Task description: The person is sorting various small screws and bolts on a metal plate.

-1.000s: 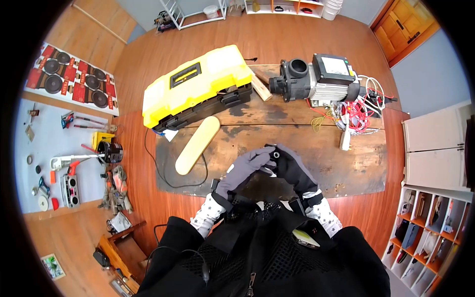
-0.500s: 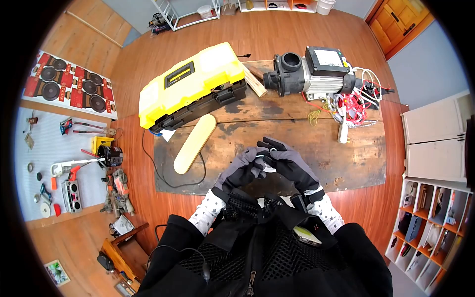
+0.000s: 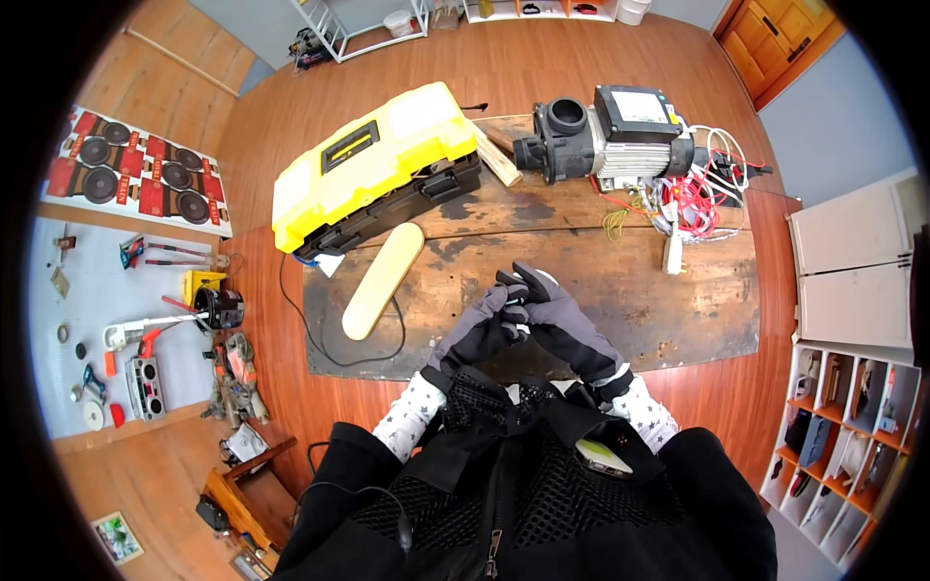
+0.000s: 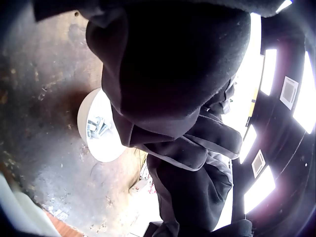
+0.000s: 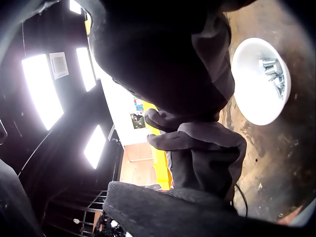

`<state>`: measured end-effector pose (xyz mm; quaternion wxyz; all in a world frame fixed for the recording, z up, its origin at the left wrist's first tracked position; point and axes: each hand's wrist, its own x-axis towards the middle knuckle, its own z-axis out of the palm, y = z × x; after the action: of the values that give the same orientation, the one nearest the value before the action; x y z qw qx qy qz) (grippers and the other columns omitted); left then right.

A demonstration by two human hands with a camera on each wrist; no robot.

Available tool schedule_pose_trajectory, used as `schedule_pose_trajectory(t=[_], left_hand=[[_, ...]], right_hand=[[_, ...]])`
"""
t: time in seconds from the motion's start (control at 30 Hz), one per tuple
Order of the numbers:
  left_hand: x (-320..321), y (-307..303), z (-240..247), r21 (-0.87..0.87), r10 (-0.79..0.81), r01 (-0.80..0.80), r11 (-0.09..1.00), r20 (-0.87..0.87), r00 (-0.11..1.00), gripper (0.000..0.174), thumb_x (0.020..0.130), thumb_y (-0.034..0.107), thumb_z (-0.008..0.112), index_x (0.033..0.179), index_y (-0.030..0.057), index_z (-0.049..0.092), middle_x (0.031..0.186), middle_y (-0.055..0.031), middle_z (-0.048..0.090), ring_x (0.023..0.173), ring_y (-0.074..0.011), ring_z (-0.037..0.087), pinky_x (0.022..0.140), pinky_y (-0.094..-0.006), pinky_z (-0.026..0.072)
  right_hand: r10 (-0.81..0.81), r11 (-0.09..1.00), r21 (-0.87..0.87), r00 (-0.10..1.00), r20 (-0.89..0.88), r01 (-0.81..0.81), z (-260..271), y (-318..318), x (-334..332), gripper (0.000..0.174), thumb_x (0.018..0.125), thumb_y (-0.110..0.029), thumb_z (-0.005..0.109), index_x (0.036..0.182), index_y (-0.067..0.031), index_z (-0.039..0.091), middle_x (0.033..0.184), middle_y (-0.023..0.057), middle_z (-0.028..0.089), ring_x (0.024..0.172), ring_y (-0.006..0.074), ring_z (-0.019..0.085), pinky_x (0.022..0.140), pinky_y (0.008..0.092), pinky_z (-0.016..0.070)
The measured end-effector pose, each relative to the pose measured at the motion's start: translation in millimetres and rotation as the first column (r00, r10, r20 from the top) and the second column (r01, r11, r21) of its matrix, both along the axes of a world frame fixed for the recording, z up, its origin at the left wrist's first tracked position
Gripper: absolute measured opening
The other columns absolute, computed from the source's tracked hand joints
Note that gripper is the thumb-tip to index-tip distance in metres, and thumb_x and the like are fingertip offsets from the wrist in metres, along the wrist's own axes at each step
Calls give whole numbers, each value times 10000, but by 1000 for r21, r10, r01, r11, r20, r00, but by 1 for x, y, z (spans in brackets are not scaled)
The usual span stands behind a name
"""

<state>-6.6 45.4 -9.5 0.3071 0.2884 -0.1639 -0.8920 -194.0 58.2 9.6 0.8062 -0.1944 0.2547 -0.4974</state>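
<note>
Both hands wear grey and black gloves and meet in front of the chest, over the near part of the wooden table (image 3: 630,310). The left hand (image 3: 475,329) and right hand (image 3: 570,325) have bent fingers brought together at the tips, around a small metal fastener (image 3: 514,300). Most of that piece is hidden by the gloves, and I cannot tell its exact kind. Below the hands stands a white bowl (image 5: 247,81), with several silvery bolts (image 5: 272,75) in it. In the left wrist view the bowl (image 4: 89,109) shows beside the left glove.
A yellow and black toolbox (image 3: 387,140) stands at the back left, a long yellow board (image 3: 384,281) before it. An electric pump (image 3: 620,145) sits at the back right beside tangled red and white wires (image 3: 697,203). Wood strips (image 3: 498,160) lie between toolbox and pump. A black cable (image 3: 339,363) loops at the left.
A ring-shaped metal piece showed at the right fingertips a second ago; the fingers now cover it. The right hand has turned over, and both hands stay close together above the bowl.
</note>
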Motion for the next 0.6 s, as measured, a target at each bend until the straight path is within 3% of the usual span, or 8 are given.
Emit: schedule_pose_trajectory(t=[0.07, 0.13, 0.2, 0.3, 0.43, 0.5, 0.57, 0.6], left_hand=[[1, 1, -9, 14, -5, 5, 1000, -12, 1000, 495, 1079, 426, 447, 1384, 47, 537, 908, -20, 621, 826, -147, 598, 713, -275, 515], [2, 2, -14, 15, -6, 6, 1000, -6, 1000, 490, 1078, 421, 452, 1378, 45, 541, 924, -23, 629, 830, -151, 600, 729, -287, 516], [3, 2, -15, 16, -5, 5, 1000, 1, 1000, 485, 1077, 416, 456, 1372, 42, 544, 941, -26, 638, 835, -155, 603, 746, -300, 517], [2, 4, -12, 67, -24, 23, 998, 15, 1000, 484, 1074, 419, 463, 1372, 46, 546, 968, -29, 647, 825, -159, 594, 747, -341, 526], [6, 7, -14, 26, -14, 13, 1000, 45, 999, 434, 1070, 383, 488, 1382, 88, 547, 938, 3, 593, 787, -136, 552, 739, -352, 529], [8, 9, -15, 73, -8, 6, 997, 30, 1000, 401, 1068, 335, 512, 1392, 101, 536, 924, 20, 564, 780, -122, 535, 736, -341, 527], [9, 14, -16, -147, 8, 1, 989, 61, 998, 357, 1039, 143, 545, 1393, 114, 510, 903, 40, 501, 801, -100, 517, 737, -316, 518], [11, 13, -20, -147, 8, 1, 989, 61, 998, 357, 1039, 143, 545, 1393, 114, 510, 903, 40, 501, 801, -100, 517, 737, -316, 518]], right_hand=[[-8, 1000, -21, 995, -97, 6, 2, 1, 2, 680, 878, 117, 548, 1522, -25, 381, 1472, 136, 513, 1293, 200, 526, 1092, 303, 413], [-18, 999, -41, 981, -193, 11, 1, 2, 2, 699, 868, 107, 526, 1535, -26, 362, 1496, 146, 501, 1303, 200, 527, 1095, 298, 413], [-69, 977, -210, 866, -495, -42, -8, 3, 1, 669, 890, 96, 529, 1526, -66, 401, 1434, 103, 565, 1252, 177, 566, 1068, 281, 431], [-125, 965, -255, 733, -668, -67, -15, 8, 2, 599, 952, 115, 522, 1515, -54, 411, 1385, 92, 590, 1247, 148, 562, 1051, 275, 443], [-129, 960, -268, 726, -675, -79, -7, 10, -1, 609, 952, 108, 541, 1523, -59, 407, 1377, 90, 596, 1245, 145, 565, 1053, 271, 438], [-110, 978, -209, 869, -482, 8, 1, 10, -1, 663, 903, 98, 598, 1518, -83, 429, 1341, 79, 613, 1188, 135, 578, 1024, 266, 445], [-89, 982, -188, 874, -477, -3, 6, 9, -3, 648, 913, 97, 598, 1515, -79, 434, 1343, 82, 611, 1188, 132, 576, 1023, 266, 446], [-67, 986, -166, 879, -471, -14, 8, 8, -4, 633, 923, 95, 598, 1511, -76, 439, 1344, 84, 609, 1187, 128, 574, 1022, 266, 447]])
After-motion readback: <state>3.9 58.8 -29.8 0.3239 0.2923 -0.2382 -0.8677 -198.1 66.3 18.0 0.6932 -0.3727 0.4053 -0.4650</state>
